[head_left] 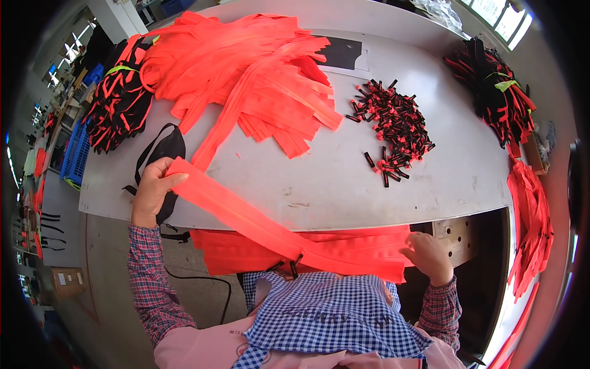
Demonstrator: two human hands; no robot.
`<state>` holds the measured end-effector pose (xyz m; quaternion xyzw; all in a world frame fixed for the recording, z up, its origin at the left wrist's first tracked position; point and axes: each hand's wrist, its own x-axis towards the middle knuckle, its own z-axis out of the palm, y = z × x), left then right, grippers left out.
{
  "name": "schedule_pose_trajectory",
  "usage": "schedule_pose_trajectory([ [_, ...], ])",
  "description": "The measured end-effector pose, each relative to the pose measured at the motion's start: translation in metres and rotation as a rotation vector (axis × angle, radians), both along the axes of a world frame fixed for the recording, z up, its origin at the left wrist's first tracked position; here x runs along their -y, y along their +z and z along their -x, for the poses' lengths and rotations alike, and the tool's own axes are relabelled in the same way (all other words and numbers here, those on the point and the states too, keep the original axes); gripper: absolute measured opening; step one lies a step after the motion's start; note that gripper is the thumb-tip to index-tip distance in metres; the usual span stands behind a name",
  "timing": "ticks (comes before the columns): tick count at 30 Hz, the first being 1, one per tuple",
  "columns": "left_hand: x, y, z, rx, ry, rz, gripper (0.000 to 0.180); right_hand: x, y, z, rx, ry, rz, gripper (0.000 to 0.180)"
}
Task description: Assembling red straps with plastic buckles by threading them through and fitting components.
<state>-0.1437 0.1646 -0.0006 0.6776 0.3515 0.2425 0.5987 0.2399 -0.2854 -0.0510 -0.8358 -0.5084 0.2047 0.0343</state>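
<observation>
My left hand (pixel 153 187) is closed on one end of a bright coral-red zipper strip (pixel 239 215), thumb on top. The strip slants down to the right across my lap, over a stack of similar red strips (pixel 227 255). A small black pull tab (pixel 297 263) lies on the strip near its middle, close to my apron. Beside the strip's right end is my right hand (pixel 432 257), its thumb and fingers apart and nothing visible between them. Just behind my left hand lies a black fabric piece with straps (pixel 171 146) on the table edge.
The pale table (pixel 258 181) carries a large heap of red strips (pixel 246 74) and a pile of small black-and-red pull tabs (pixel 393 123). Black-and-red bundles (pixel 120 104) stand at left and right (pixel 495 92). Red strips (pixel 528 221) hang at the right; a blue crate (pixel 74 154) is left.
</observation>
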Motion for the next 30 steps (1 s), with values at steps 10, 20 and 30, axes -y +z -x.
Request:
schedule_pose_trajectory([
  [10, 0.148, 0.016, -0.117, 0.056, -0.308, -0.384, 0.035, -0.162, 0.056, 0.091, -0.688, 0.180, -0.868, 0.027],
  [20, 0.149, 0.001, -0.121, 0.163, -0.332, -0.563, 0.029, -0.169, 0.038, 0.091, -0.707, 0.228, -0.834, 0.013],
  [30, 0.162, -0.024, -0.122, 0.163, -0.281, -1.225, 0.034, -0.163, 0.008, 0.118, -1.456, -0.353, -0.618, 0.023],
])
